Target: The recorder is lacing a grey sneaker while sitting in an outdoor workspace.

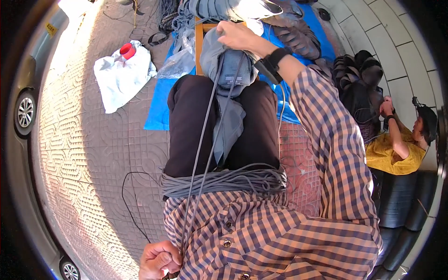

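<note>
Low at the left, beside my hip, my left hand is closed on a doubled grey cord. Its two strands run taut up across my lap to a piece of grey-blue fabric between my knees. Above that fabric my right hand is raised with its fingers curled in; what they hold, if anything, is hidden. A thick bundle of grey cord lies across my lap. The fabric's loose end hangs down between my dark-trousered thighs.
A blue tarp with clear plastic and heaped grey fabric lies ahead. On the paving at the left, a red ring-shaped roll rests on a white cloth. Another person in yellow works at the right; a car stands far left.
</note>
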A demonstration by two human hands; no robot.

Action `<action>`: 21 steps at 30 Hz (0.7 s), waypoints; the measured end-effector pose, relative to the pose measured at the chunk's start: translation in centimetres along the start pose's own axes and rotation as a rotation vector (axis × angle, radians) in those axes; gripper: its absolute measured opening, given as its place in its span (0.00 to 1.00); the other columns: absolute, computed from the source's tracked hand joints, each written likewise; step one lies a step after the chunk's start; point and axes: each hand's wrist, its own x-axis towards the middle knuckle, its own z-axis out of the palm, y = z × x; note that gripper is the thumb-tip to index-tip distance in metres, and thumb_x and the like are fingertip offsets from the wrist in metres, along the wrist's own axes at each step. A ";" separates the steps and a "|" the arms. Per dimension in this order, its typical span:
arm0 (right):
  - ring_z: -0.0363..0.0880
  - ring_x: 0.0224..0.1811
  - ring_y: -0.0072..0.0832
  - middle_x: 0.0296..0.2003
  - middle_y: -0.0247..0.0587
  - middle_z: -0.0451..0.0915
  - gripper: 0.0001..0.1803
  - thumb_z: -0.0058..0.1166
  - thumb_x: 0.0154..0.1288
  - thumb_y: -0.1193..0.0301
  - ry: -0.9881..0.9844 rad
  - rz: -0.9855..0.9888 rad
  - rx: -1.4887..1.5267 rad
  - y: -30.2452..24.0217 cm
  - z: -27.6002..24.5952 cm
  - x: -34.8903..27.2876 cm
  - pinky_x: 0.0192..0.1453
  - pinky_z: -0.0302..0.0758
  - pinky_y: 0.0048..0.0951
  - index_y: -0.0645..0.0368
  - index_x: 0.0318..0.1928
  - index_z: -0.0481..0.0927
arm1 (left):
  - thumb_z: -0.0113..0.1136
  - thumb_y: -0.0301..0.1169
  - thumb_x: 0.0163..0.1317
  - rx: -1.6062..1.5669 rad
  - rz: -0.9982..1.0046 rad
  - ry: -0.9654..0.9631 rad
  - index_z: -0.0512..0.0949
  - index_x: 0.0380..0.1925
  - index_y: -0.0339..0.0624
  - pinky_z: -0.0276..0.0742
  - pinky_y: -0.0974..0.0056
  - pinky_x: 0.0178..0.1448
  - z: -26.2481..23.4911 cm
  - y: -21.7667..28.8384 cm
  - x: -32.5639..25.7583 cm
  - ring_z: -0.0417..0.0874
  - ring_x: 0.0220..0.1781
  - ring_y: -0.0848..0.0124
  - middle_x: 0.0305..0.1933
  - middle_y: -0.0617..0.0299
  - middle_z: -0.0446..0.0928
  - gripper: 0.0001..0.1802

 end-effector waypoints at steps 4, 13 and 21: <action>0.80 0.31 0.29 0.28 0.39 0.79 0.19 0.60 0.53 0.66 -0.096 0.153 0.569 1.7 -3.2 -2.4 0.36 0.75 0.30 0.61 0.45 0.74 | 0.52 0.38 0.69 -0.118 0.018 0.075 0.70 0.29 0.36 0.50 0.75 0.17 -0.1 -0.1 0.4 0.54 0.15 0.82 0.16 0.71 0.58 0.16; 0.77 0.35 0.40 0.30 0.40 0.76 0.18 0.53 0.57 0.76 0.217 -0.190 0.032 1.4 -1.1 -6.9 0.40 0.74 0.39 0.57 0.49 0.70 | 0.55 0.36 0.66 -0.071 0.022 0.094 0.69 0.26 0.35 0.49 0.73 0.16 1.0 1.1 1.3 0.54 0.13 0.81 0.14 0.68 0.59 0.16; 0.79 0.33 0.40 0.31 0.43 0.77 0.21 0.56 0.53 0.77 0.343 -0.223 -0.144 0.3 -0.2 -6.8 0.39 0.76 0.37 0.59 0.50 0.70 | 0.57 0.35 0.64 -0.066 -0.002 0.071 0.70 0.24 0.33 0.50 0.73 0.16 1.3 2.2 2.8 0.55 0.13 0.80 0.13 0.65 0.60 0.16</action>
